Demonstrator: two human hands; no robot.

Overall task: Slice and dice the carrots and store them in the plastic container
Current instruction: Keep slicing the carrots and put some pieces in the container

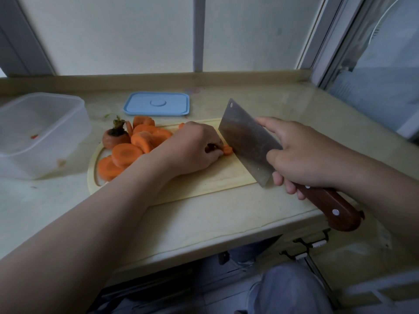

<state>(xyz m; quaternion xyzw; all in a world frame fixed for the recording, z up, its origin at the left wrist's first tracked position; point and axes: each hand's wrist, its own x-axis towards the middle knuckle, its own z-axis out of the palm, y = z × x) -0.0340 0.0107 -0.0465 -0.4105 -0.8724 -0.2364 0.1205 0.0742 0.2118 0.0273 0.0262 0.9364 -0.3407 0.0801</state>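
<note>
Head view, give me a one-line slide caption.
Left hand holds a carrot piece on the cutting board; right hand grips the cleaver beside it.

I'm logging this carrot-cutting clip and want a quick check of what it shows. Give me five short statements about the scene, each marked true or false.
1. The right hand grips a cleaver. True.
2. The plastic container is full of diced carrot. False: it holds only a few small scraps, and the carrot slices lie on the cutting board.
3. The blue lid lies on the counter behind the cutting board. True.
4. The left hand rests flat on the blue lid. False: it pinches a small carrot piece on the cutting board, next to the blade.
5. The carrot top lies at the board's right end. False: it is at the left end, beside the carrot slices.
</note>
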